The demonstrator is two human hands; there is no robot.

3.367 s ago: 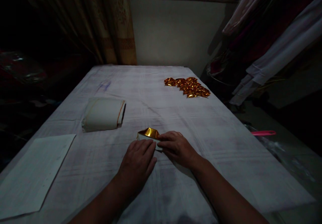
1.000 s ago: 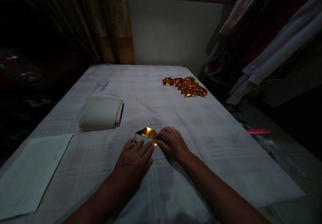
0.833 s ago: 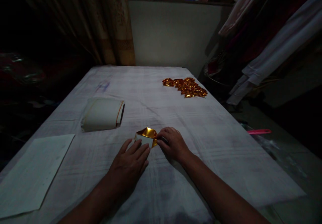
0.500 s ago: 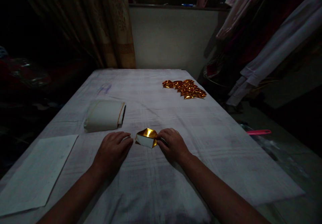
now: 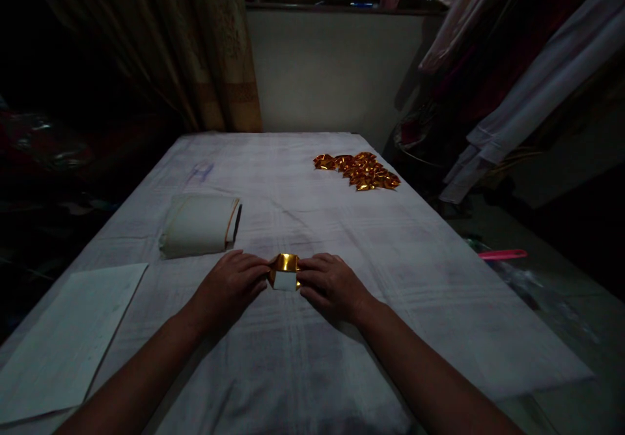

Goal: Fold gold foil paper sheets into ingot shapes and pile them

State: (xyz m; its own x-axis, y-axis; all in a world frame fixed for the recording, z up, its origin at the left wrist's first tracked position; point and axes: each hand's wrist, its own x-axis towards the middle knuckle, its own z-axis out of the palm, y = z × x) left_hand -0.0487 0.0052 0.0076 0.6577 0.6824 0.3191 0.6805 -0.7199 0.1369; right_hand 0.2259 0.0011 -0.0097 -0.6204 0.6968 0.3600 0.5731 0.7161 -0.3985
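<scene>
A small piece of gold foil paper [image 5: 284, 264], partly folded with a white face showing at the front, is held just above or on the cloth-covered table [image 5: 303, 350]. My left hand [image 5: 233, 283] pinches its left end, fingers closed. At the right end my right hand [image 5: 328, 283] grips it too, thumb below and fingers above. The fingertips hide both ends of the foil paper. A pile of folded gold foil pieces [image 5: 366, 171] lies at the far right of the table.
Left of my hands sits a thick folded pale stack [image 5: 198, 226] with a dark edge. A white sheet [image 5: 68, 337] lies at the table's left front. Hanging clothes [image 5: 532, 103] line the right side, and a pink handle [image 5: 502, 254] shows beyond the right edge. A curtain [image 5: 215, 51] hangs behind.
My left hand has moved right and taken hold of the foil paper's left end. The foil paper has turned and now sits squarely between both hands.
</scene>
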